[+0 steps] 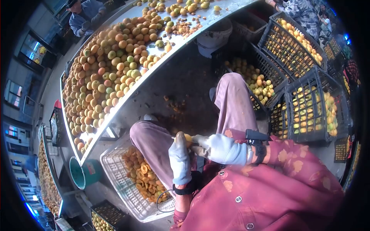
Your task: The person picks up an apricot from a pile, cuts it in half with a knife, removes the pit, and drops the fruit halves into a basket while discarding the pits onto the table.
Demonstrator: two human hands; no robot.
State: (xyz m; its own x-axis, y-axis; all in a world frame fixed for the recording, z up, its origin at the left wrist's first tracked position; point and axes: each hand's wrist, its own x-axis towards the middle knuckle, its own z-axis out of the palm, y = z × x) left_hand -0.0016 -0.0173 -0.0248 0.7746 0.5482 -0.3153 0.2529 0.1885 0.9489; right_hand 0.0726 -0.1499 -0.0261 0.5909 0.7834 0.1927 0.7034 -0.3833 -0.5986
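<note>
My left hand [180, 158], in a pale glove with darkened fingertips, is closed around a yellow-orange apricot [188, 137] above my lap. From the right, my right hand [221, 149], gloved the same way, reaches the fruit with its fingers closed. Whatever it grips is too small and dark to make out. Below and left of my hands stands a white plastic basket [111, 169] beside my leg. Halved apricots [144, 169] fill much of it.
A metal-edged table [127, 92] ahead carries a large heap of whole apricots [111, 57]. Black crates [308, 111] of fruit are stacked on my right. A green bucket [79, 173] stands left, a white bucket [214, 38] under the table. Another person [84, 17] is across the table.
</note>
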